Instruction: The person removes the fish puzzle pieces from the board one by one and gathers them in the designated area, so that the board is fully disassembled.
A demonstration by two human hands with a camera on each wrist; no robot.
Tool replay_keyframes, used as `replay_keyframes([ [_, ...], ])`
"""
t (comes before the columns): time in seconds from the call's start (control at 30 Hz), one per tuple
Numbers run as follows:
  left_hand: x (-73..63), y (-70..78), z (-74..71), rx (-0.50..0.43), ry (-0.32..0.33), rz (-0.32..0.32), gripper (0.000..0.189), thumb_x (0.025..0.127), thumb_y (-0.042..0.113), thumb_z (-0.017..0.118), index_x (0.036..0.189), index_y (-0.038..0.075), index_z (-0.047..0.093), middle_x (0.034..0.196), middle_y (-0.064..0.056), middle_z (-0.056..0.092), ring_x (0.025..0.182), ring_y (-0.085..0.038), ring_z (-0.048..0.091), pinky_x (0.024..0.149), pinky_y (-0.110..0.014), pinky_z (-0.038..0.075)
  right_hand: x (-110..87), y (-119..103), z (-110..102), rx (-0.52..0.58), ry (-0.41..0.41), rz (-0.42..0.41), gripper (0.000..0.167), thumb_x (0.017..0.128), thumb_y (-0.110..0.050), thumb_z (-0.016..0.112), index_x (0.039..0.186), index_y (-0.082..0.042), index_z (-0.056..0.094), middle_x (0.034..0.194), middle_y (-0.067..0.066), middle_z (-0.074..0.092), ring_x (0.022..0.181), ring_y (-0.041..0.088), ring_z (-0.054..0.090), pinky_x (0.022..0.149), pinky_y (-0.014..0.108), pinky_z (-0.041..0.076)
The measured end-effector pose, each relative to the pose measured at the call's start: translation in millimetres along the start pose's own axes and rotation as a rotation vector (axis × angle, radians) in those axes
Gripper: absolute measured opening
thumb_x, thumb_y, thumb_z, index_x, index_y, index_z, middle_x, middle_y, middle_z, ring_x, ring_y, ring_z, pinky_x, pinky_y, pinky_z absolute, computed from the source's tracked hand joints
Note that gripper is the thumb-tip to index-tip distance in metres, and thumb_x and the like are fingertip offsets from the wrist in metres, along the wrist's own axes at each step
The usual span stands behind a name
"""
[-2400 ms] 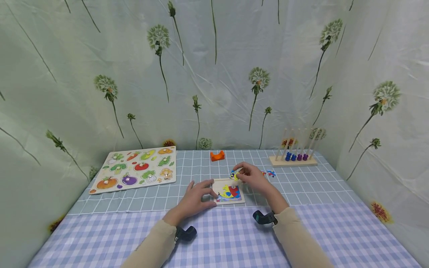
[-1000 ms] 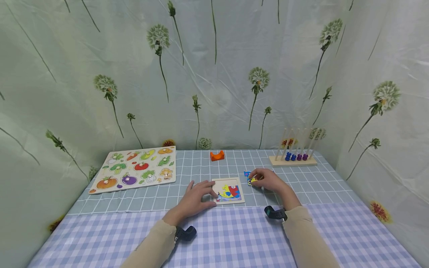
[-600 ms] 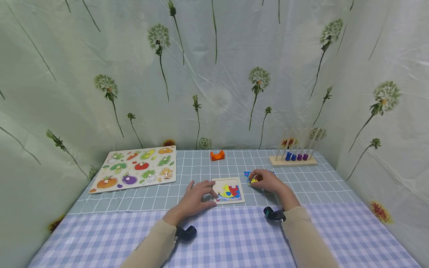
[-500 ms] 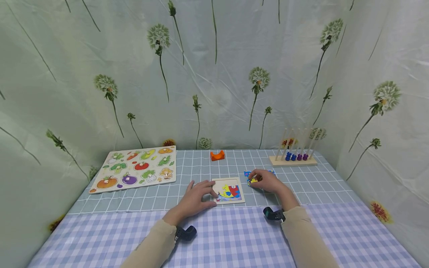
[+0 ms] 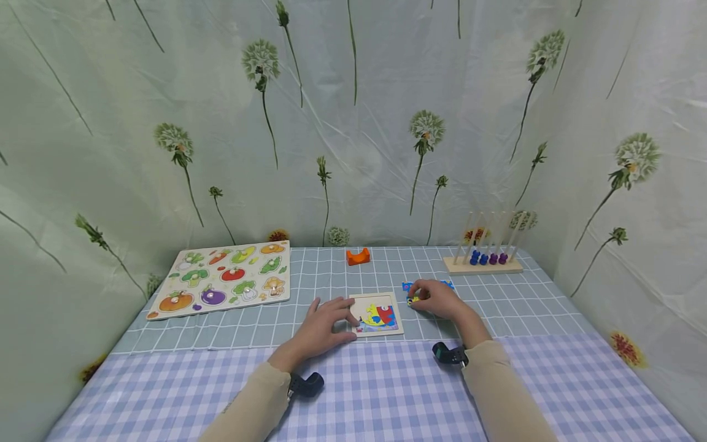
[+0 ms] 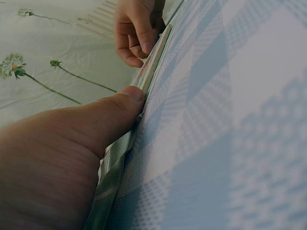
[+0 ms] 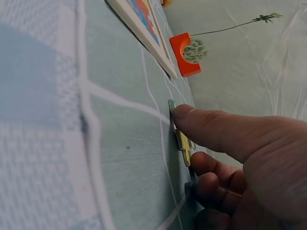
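Note:
A small wooden puzzle tray lies flat in the head view, with a red, yellow and blue fish picture in its lower part and bare wood above. My left hand rests at the tray's left side, fingers spread and relaxed; in the left wrist view the thumb touches its edge. To the right of the tray, my right hand pinches a yellow and blue jigsaw piece low at the cloth. Behind that hand lie more jigsaw pieces, partly hidden by it.
A vegetable peg puzzle board lies at the left. An orange curved block stands behind the tray. At the back right is a wooden peg rack with blue and purple pieces. A patterned curtain closes off the back.
The right hand has moved from above the tray rightward and down to the cloth with the jigsaw piece, then shifted only slightly. The left hand and tray stay put.

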State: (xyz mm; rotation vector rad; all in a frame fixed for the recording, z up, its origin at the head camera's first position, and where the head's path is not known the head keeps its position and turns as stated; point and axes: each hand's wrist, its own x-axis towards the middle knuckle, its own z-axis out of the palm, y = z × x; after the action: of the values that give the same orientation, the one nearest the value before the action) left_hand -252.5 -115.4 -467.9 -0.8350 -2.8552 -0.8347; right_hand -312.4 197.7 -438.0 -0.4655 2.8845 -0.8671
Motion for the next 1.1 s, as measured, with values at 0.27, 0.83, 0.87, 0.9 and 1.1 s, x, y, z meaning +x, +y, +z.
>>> replay_keyframes([
  [0.27,-0.5,1.1,-0.9,-0.015,0.005,0.004,0.015,0.086,0.036,0.077,0.1,0.031,0.073,0.152,-0.001,0.051,0.147,-0.032,0.039,0.119,-0.073,0.008,-1.7,-1,-2,0.119,0.006,0.05,0.019,0.09,-0.017,0.071,0.107,-0.01,0.066,0.089,0.007,0.06,0.076,0.018,0.053,0.063,0.028,0.043],
  [0.83,-0.1,-1.8,0.9,-0.007,0.009,0.011,0.016,0.085,0.038,0.077,0.099,0.031,0.073,0.152,-0.001,0.052,0.147,-0.031,0.04,0.119,-0.073,0.009,-0.3,-10,-6,0.157,0.072,0.06,0.021,0.095,-0.017,0.064,0.114,-0.01,0.067,0.095,0.007,0.061,0.083,0.019,0.055,0.065,0.026,0.046],
  [0.87,-0.1,-1.6,0.7,-0.009,0.008,0.01,0.016,0.086,0.038,0.077,0.099,0.031,0.073,0.152,-0.001,0.052,0.147,-0.031,0.04,0.119,-0.073,0.008,-0.6,-11,-7,0.155,0.074,0.052,0.021,0.095,-0.017,0.064,0.114,-0.009,0.067,0.095,0.007,0.061,0.084,0.019,0.055,0.066,0.026,0.046],
  [0.9,-0.2,-1.4,0.6,-0.01,0.011,0.012,0.016,0.086,0.038,0.077,0.099,0.031,0.073,0.151,-0.001,0.052,0.146,-0.031,0.04,0.119,-0.073,0.009,-0.8,-13,-7,0.155,0.077,0.045,0.021,0.095,-0.016,0.064,0.114,-0.009,0.067,0.094,0.007,0.061,0.084,0.019,0.054,0.066,0.026,0.046],
  [1.1,0.2,-0.9,0.3,-0.006,0.008,0.014,0.016,0.086,0.038,0.077,0.1,0.031,0.073,0.152,-0.001,0.052,0.147,-0.031,0.04,0.119,-0.073,0.009,-1.4,-21,-7,0.15,0.083,-0.008,0.019,0.094,-0.014,0.065,0.112,-0.008,0.067,0.091,0.006,0.062,0.079,0.018,0.053,0.067,0.027,0.045],
])
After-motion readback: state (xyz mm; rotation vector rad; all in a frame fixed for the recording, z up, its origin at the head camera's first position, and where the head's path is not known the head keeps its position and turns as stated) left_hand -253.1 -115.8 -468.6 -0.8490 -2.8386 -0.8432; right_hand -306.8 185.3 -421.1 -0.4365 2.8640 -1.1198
